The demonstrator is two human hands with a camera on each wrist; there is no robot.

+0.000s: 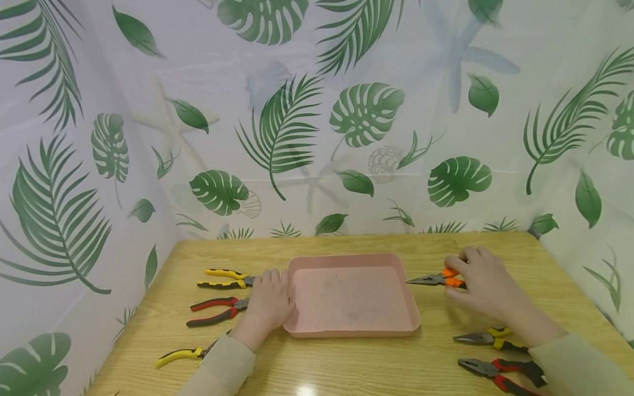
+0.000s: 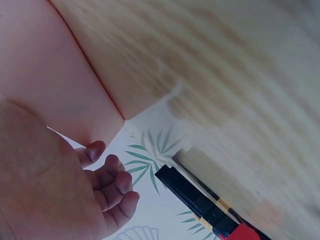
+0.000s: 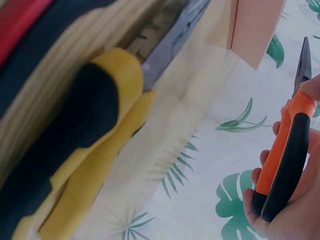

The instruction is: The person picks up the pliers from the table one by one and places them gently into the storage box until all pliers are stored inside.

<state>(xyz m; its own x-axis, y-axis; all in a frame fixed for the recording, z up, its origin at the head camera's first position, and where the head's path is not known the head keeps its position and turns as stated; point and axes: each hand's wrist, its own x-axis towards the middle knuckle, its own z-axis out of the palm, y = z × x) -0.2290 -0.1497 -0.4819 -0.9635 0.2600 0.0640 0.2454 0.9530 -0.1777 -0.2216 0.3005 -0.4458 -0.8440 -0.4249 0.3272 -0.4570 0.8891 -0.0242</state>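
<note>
My right hand (image 1: 487, 283) grips needle-nose pliers (image 3: 287, 155) by their orange and black handles. Their closed grey jaws point left, with the tip close by the right rim of a pink tray (image 1: 351, 333). At the tray's left side is my left hand (image 1: 269, 297), fingers loosely bent and holding nothing. Left of that hand lie yellow-and-black pliers (image 1: 225, 279) and red-and-black pliers (image 1: 215, 312), their heads partly hidden by it. Nearer the front, yellow-handled pliers (image 1: 180, 356) reach under the left forearm.
Below the right hand lie yellow-and-black needle-nose pliers (image 1: 480, 337) and red-and-black pliers (image 1: 487, 368), partly covered by the right sleeve. The wooden table (image 1: 346, 366) meets a leaf-patterned cloth (image 1: 307, 165) at the back and sides.
</note>
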